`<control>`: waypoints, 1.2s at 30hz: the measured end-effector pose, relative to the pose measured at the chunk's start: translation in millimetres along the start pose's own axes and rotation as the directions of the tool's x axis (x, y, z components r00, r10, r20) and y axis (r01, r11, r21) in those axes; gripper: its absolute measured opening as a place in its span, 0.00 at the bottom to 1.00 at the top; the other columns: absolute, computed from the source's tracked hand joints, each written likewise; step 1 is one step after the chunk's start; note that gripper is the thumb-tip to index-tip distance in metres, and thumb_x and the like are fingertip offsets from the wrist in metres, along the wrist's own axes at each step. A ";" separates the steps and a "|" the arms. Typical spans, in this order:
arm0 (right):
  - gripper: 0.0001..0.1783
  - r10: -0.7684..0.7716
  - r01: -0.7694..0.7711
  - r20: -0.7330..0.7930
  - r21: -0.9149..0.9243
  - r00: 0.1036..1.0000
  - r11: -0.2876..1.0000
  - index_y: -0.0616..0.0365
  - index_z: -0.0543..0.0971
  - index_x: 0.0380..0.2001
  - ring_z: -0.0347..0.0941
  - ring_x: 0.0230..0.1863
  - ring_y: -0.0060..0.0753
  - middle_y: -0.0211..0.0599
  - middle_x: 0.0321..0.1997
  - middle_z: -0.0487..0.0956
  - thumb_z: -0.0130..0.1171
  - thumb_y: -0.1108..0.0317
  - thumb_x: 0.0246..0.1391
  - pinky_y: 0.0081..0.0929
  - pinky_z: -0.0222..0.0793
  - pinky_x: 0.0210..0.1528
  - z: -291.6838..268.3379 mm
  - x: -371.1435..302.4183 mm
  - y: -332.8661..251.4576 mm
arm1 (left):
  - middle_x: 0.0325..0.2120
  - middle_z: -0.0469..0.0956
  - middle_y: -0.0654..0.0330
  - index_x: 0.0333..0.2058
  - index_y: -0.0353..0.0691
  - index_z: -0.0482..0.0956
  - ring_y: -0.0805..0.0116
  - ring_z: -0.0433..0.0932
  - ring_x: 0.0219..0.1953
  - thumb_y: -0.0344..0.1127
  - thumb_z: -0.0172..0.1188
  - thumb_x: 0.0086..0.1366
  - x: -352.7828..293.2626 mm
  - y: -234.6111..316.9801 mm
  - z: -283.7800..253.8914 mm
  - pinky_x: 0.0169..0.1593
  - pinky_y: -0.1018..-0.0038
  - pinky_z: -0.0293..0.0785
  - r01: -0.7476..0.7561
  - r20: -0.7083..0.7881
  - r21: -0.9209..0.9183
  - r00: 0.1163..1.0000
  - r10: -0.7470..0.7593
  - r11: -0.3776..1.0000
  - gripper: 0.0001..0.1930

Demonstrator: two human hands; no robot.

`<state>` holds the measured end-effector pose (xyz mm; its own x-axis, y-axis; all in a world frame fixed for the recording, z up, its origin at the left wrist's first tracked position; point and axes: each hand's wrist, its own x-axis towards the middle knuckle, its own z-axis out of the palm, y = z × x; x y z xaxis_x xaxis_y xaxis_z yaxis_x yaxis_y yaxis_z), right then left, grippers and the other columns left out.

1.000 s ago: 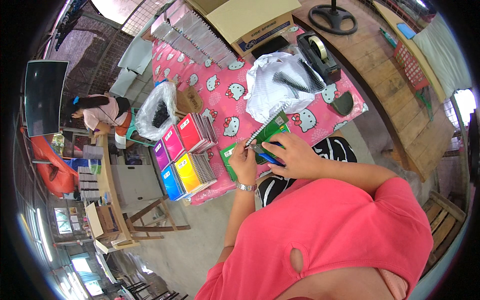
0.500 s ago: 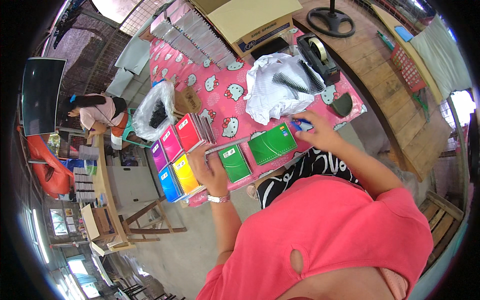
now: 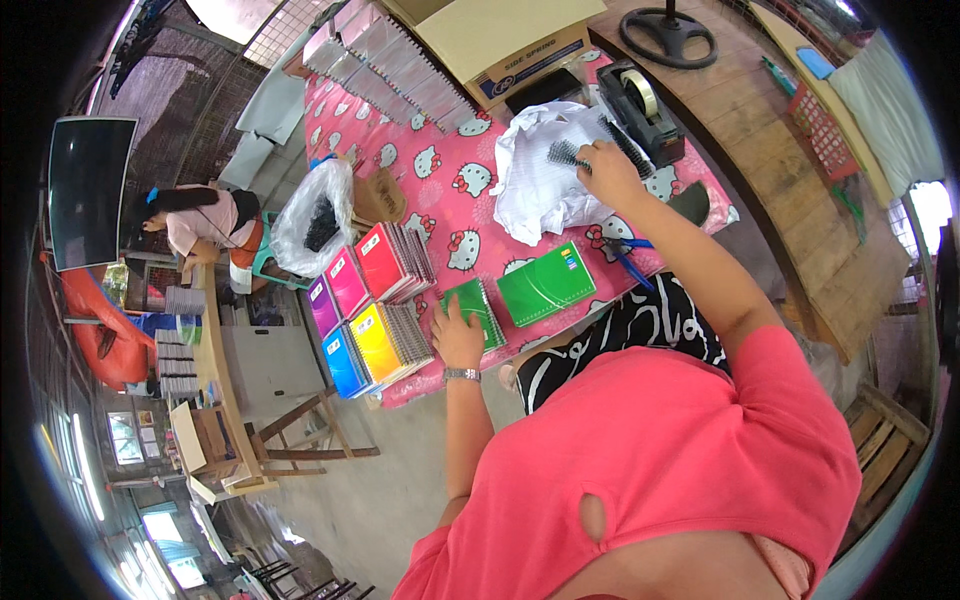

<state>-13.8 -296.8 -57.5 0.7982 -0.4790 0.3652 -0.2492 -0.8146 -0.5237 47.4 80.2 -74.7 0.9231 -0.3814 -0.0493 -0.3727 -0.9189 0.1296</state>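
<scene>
My left hand (image 3: 458,336) lies with spread fingers on a small green spiral notebook (image 3: 487,318). To its right is a wider green notebook (image 3: 547,286), flat on the pink patterned cloth. My right hand (image 3: 612,176) reaches over a crumpled white sheet (image 3: 522,195), its fingertips closed at a black binding coil (image 3: 563,153). More black coils (image 3: 626,146) lie beside it. Blue-handled pliers (image 3: 630,258) rest on the cloth, right of the wider notebook. Left of my left hand stand yellow (image 3: 378,343), blue (image 3: 343,362), red (image 3: 383,257), pink (image 3: 346,281) and purple (image 3: 322,306) notebooks.
A black tape dispenser (image 3: 645,120) and a cardboard box (image 3: 535,68) stand at the far side, near stacked notebooks (image 3: 385,65). A plastic bag (image 3: 310,215) holding black coils sits at the left. A dark green object (image 3: 690,203) is partly behind my right arm. Another person (image 3: 205,220) sits far left.
My right hand has let go of the pliers and moved away to the coils on the white sheet. My left hand has shifted right from the yellow notebooks onto the small green notebook.
</scene>
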 end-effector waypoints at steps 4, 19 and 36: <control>0.15 0.089 -0.064 0.141 -0.172 0.986 0.983 0.60 0.79 0.39 0.75 0.48 0.52 0.50 0.40 0.78 0.64 0.64 0.49 0.45 0.73 0.50 26.5 15.2 7.9 | 0.65 0.56 0.37 0.64 0.48 0.64 0.38 0.61 0.64 0.45 0.59 0.64 -20.6 -17.4 13.0 0.63 0.52 0.62 0.073 0.013 -0.159 0.997 -0.072 0.985 0.31; 0.13 -0.075 0.067 -0.021 -0.250 0.997 0.966 0.57 0.80 0.41 0.77 0.42 0.53 0.51 0.43 0.75 0.53 0.65 0.57 0.46 0.74 0.46 -9.9 35.7 21.5 | 0.52 0.72 0.45 0.50 0.38 0.76 0.44 0.70 0.55 0.40 0.63 0.62 -21.9 65.4 -53.7 0.56 0.54 0.67 -0.466 -0.425 -0.216 0.836 0.347 0.858 0.20; 0.15 -0.326 0.046 0.360 0.607 0.874 0.793 0.52 0.83 0.46 0.73 0.42 0.44 0.41 0.38 0.78 0.60 0.66 0.56 0.37 0.69 0.46 -86.2 -88.9 -57.3 | 0.36 0.79 0.56 0.41 0.40 0.78 0.57 0.77 0.39 0.29 0.59 0.55 -13.0 113.4 -90.8 0.44 0.63 0.72 -0.782 -0.273 -0.161 0.622 0.734 0.602 0.13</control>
<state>-117.7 -235.7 6.4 0.9763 -0.0357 0.2132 0.1720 -0.4695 -0.8660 1.7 -9.8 30.6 0.3261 -0.8842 0.3346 -0.9310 -0.2389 0.2761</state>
